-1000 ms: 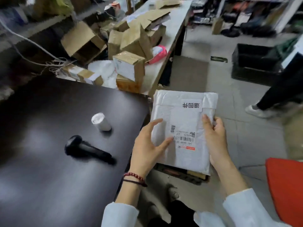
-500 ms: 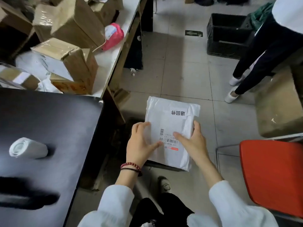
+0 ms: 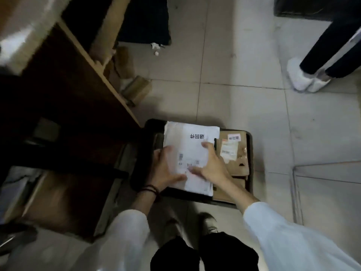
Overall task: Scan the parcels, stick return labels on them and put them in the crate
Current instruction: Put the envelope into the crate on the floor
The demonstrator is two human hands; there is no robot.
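Parcel (image 3: 175, 133), a white poly mailer, lies low in the middle of the view, over the left half of the black crate (image 3: 142, 163) on the tiled floor (image 3: 234, 55). Its return label (image 3: 197, 137) is already stuck on at the 12 o'clock end, so the step in hand looks like the last one: laying the parcel in the crate. The right hand (image 3: 212, 165) comes in from 5 o'clock and lies flat on the face, fingers straight and spread, its grip released and only pressing. The left hand (image 3: 166, 169) comes in from 7 o'clock and covers the 9 o'clock edge. Motion blur hides whether its fingers curl under, so I cannot tell if that grip is clenched. Next, I judge, both hands need to let the parcel settle flat and lift away without dragging it. At 3 o'clock of the parcel, a cardboard parcel (image 3: 237, 167) with a pink label (image 3: 234, 137) already sits in the crate. The bench (image 3: 64, 106) stands at 10 o'clock. Another person's white shoes (image 3: 300, 79) are at 2 o'clock, well apart.
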